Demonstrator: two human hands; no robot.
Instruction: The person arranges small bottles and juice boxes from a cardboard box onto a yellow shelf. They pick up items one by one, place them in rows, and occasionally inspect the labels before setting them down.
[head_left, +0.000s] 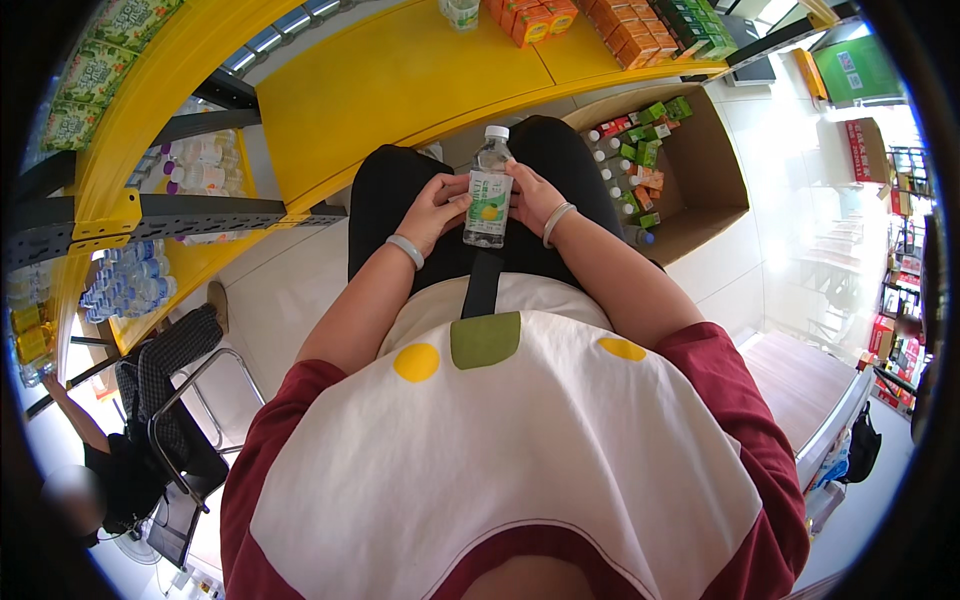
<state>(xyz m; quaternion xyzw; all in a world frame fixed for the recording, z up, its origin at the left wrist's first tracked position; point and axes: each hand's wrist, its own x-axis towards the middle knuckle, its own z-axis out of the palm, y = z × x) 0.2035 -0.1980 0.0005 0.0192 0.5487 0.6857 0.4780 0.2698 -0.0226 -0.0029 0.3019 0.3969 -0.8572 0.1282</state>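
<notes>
A clear plastic drink bottle with a white cap stands upright between my hands above my lap. Its label is white and green with a yellow fruit on it. My left hand grips the bottle's left side, the thumb lying against the label. From the other side my right hand closes on it, its fingers near the shoulder and label edge. Parts of the fingers behind the bottle are hidden.
A yellow shelf stands ahead, with orange cartons at its back right. Right of my knees sits an open cardboard box holding several bottles and small cartons. At far left, a person sits beside a metal-framed chair.
</notes>
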